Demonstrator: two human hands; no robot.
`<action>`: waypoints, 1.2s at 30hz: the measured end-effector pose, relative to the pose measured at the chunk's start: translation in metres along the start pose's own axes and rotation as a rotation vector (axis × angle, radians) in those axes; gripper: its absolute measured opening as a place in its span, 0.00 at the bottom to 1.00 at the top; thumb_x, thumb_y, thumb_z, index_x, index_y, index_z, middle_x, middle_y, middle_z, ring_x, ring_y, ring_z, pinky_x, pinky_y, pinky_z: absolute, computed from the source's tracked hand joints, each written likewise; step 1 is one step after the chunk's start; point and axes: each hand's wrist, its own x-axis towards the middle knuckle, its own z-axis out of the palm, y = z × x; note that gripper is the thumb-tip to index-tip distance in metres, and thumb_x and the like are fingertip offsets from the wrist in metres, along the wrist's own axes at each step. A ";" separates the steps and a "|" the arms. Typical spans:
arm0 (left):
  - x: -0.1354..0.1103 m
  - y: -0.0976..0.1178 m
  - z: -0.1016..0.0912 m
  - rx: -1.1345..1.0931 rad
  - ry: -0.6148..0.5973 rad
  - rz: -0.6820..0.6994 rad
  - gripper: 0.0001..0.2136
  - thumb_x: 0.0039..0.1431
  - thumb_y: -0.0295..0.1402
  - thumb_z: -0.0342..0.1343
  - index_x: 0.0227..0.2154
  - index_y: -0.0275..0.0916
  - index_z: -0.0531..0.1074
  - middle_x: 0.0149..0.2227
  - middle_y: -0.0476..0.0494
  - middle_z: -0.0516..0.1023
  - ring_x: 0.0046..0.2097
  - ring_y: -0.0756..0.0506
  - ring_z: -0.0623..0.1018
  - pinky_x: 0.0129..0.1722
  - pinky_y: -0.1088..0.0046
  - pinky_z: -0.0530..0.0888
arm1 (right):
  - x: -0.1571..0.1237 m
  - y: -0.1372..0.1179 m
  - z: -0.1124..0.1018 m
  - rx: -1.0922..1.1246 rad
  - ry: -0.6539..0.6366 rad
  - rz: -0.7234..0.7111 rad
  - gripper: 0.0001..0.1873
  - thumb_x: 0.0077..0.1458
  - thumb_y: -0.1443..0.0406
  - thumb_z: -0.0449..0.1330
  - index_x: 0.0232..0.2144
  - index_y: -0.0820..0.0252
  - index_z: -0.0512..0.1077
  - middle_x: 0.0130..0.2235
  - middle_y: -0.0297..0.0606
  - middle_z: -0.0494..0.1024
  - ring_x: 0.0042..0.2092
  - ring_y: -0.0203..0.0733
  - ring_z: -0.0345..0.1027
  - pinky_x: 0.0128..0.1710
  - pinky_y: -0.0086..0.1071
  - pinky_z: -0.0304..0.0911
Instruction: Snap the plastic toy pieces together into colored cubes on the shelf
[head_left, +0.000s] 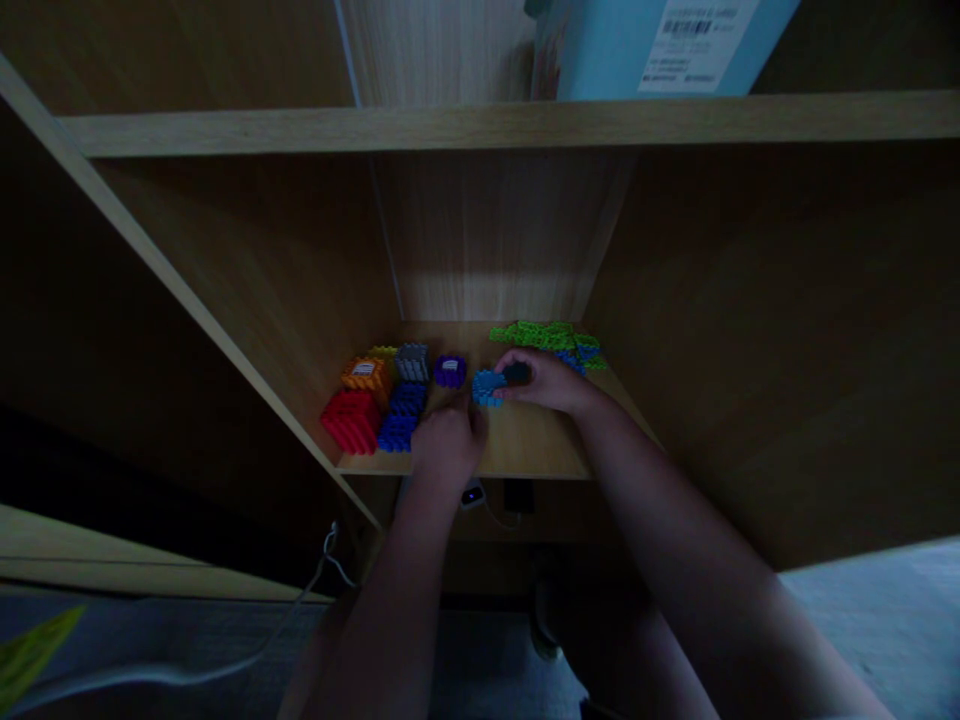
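Observation:
On the wooden shelf [536,450], my right hand [547,378] reaches in from the right, its thumb and fingers closed at the right edge of a light blue interlocking foam block [487,387]. A dark patch [516,373] shows between those fingers; whether it is a piece or shadow I cannot tell. My left hand [448,440] is low in front of the light blue block, fingers curled and their tips mostly hidden. A purple block [450,371] sits just behind it. Green pieces [536,335] and blue pieces [574,360] lie flat behind my right hand.
Along the left side stand red [351,422], orange [367,378] and grey blocks [412,362], with dark blue ones [401,415] beside them. The upper shelf edge [465,130] crosses above, carrying a light blue box [607,50]. A white cable [315,575] hangs lower left.

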 end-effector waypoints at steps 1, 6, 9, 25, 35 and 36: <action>0.000 0.000 0.000 0.004 -0.004 -0.001 0.16 0.75 0.40 0.48 0.54 0.42 0.77 0.46 0.35 0.87 0.49 0.36 0.86 0.49 0.63 0.78 | 0.000 0.000 0.000 0.004 0.001 -0.002 0.18 0.51 0.53 0.74 0.41 0.51 0.79 0.44 0.34 0.84 0.47 0.47 0.77 0.50 0.40 0.70; 0.000 -0.001 0.002 0.009 0.001 0.001 0.15 0.75 0.40 0.48 0.53 0.42 0.77 0.45 0.36 0.87 0.47 0.37 0.86 0.48 0.63 0.78 | 0.000 -0.002 0.000 -0.005 0.010 -0.005 0.17 0.52 0.53 0.74 0.41 0.51 0.78 0.44 0.34 0.84 0.48 0.47 0.77 0.51 0.40 0.70; 0.001 -0.002 0.003 0.005 0.013 0.002 0.15 0.74 0.40 0.49 0.54 0.42 0.77 0.45 0.36 0.87 0.47 0.36 0.86 0.46 0.64 0.78 | 0.000 -0.002 0.001 -0.024 -0.002 -0.016 0.18 0.52 0.52 0.74 0.41 0.51 0.79 0.44 0.35 0.84 0.47 0.47 0.77 0.51 0.41 0.70; 0.001 -0.002 0.004 0.034 0.029 0.010 0.15 0.75 0.40 0.48 0.53 0.42 0.76 0.43 0.37 0.87 0.46 0.36 0.86 0.43 0.65 0.78 | 0.003 0.002 0.007 -0.083 -0.009 -0.069 0.19 0.50 0.54 0.77 0.41 0.51 0.78 0.45 0.36 0.83 0.49 0.48 0.77 0.51 0.42 0.71; 0.002 -0.003 0.005 0.018 0.037 0.019 0.14 0.75 0.41 0.48 0.52 0.43 0.75 0.44 0.37 0.86 0.46 0.36 0.86 0.43 0.64 0.78 | 0.001 0.004 0.006 -0.050 -0.029 -0.079 0.20 0.51 0.53 0.77 0.43 0.52 0.78 0.46 0.37 0.82 0.49 0.48 0.76 0.51 0.42 0.70; 0.002 -0.003 0.005 0.018 0.035 0.016 0.14 0.75 0.41 0.48 0.52 0.43 0.75 0.44 0.37 0.86 0.46 0.36 0.86 0.44 0.64 0.78 | 0.001 0.004 0.006 -0.054 -0.027 -0.080 0.20 0.51 0.53 0.77 0.43 0.52 0.78 0.46 0.37 0.82 0.49 0.48 0.76 0.51 0.42 0.70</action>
